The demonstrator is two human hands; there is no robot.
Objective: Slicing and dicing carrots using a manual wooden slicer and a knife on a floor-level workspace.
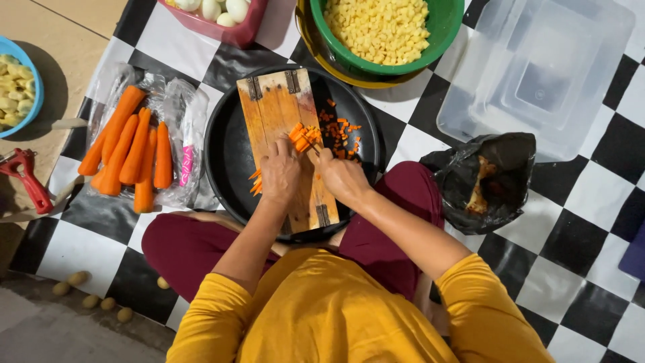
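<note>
We count two hands on one wooden board, which lies across a round black tray. Our left hand presses down on carrot strips at the board's 1 o'clock corner, fingers curled and pinching them together. Our right hand is closed around a knife handle; the blade is mostly hidden beside the strips. Diced carrot lies scattered on the tray at 3 o'clock of the board.

Whole carrots: we count about six, lying on a clear plastic bag at 9 o'clock of the tray. A slim pink-and-white packet lies just beside them.

Bowls: one green with yellow cubes at 12 o'clock, nested in a yellow one; one pink with white rounds at 11 o'clock; one blue at 9 o'clock. One stack of clear tubs sits at 2 o'clock. One black bag with peel lies at 3 o'clock. One red peeler lies far at 9 o'clock. Five small potatoes lie at 7 o'clock.
</note>
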